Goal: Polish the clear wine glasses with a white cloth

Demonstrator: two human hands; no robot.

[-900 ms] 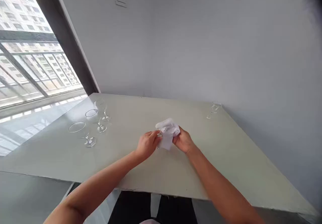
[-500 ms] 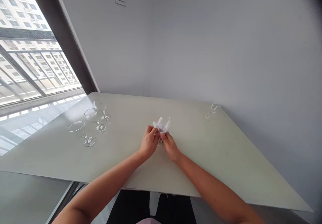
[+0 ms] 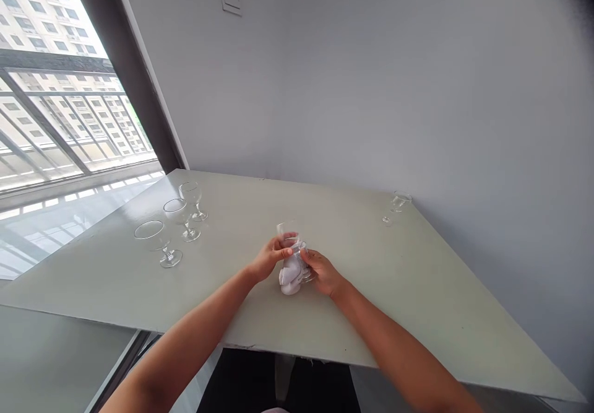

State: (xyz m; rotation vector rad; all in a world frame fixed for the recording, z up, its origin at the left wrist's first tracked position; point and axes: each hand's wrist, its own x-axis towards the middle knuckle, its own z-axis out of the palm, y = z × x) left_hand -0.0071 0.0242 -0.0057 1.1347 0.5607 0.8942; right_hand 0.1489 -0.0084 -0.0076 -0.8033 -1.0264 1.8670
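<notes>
A clear stemmed glass [image 3: 288,228] is held between both hands above the pale table. My left hand [image 3: 271,257] has its fingers wrapped round the bowl from the left. My right hand [image 3: 321,269] grips the glass from the right, near its stem and foot; part of the glass is hidden by the fingers. A crumpled white cloth [image 3: 291,275] hangs just below the fingers, against the glass, its lower end at the tabletop. Whether either hand also pinches the cloth is unclear.
Three clear stemmed glasses, a near one [image 3: 153,236], a middle one [image 3: 177,213] and a far one [image 3: 190,195], stand at the left of the table [image 3: 399,314]. Another glass [image 3: 399,202] is at the far right corner. Walls rise behind; a window is at left.
The white cloth has moved from the top of the glass down to below the fingers. My left hand has shifted to the bowl, and the glass rim now shows. The view has shifted slightly.
</notes>
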